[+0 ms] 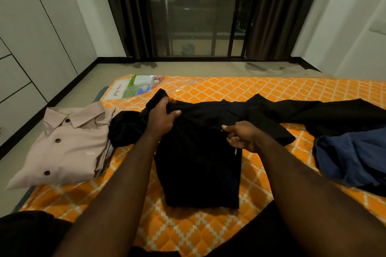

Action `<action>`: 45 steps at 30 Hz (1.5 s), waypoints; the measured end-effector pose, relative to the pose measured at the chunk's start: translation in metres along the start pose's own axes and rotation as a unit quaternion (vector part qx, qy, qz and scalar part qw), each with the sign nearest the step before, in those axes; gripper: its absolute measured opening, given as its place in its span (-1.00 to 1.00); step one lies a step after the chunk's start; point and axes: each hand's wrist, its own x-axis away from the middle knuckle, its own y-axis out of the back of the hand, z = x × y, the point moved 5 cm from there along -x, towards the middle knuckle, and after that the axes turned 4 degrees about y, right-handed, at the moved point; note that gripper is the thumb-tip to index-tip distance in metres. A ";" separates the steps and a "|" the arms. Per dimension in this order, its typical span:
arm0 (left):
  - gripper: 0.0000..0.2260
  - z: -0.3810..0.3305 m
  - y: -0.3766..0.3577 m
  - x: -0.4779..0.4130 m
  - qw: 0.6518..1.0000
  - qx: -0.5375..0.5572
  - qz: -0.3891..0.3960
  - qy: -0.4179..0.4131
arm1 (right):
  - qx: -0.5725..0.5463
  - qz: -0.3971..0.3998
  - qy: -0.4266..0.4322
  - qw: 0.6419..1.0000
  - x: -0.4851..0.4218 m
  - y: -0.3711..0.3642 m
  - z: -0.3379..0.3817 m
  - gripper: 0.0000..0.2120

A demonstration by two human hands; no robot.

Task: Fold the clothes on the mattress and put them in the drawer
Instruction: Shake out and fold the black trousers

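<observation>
A black shirt [198, 173] lies partly folded in the middle of the orange patterned mattress [208, 233]. My left hand [163, 119] grips the shirt's upper left shoulder, thumb on top of the cloth. At the shirt's right edge, my right hand [242, 136] pinches the fabric with curled fingers. A folded beige button shirt [69, 144] rests on the mattress's left edge. A crumpled blue garment [353, 158] lies at the right, with another black garment [325, 112] spread behind it.
White cabinet doors and drawer fronts [18, 81] line the left wall across a strip of floor. A dark window with brown curtains [196, 10] stands beyond the mattress. A product label [135, 87] lies under the plastic wrap at the mattress's far left corner.
</observation>
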 end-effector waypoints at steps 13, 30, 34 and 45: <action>-0.74 -0.044 0.005 0.044 0.930 -0.260 -0.220 -0.136 | -0.180 0.082 -0.012 0.980 0.023 -0.085 0.013 -0.92; -0.99 0.006 -0.020 0.098 0.980 0.103 0.008 0.168 | 0.393 -0.101 0.293 0.866 0.056 -0.027 0.062 -0.68; -0.88 0.005 -0.003 0.100 0.977 0.135 0.019 0.162 | 0.544 0.073 0.352 0.758 0.050 -0.049 0.047 -0.29; -0.91 0.008 0.014 0.111 0.985 0.143 -0.039 0.093 | 0.416 -0.036 0.561 0.715 0.063 -0.098 0.051 -0.64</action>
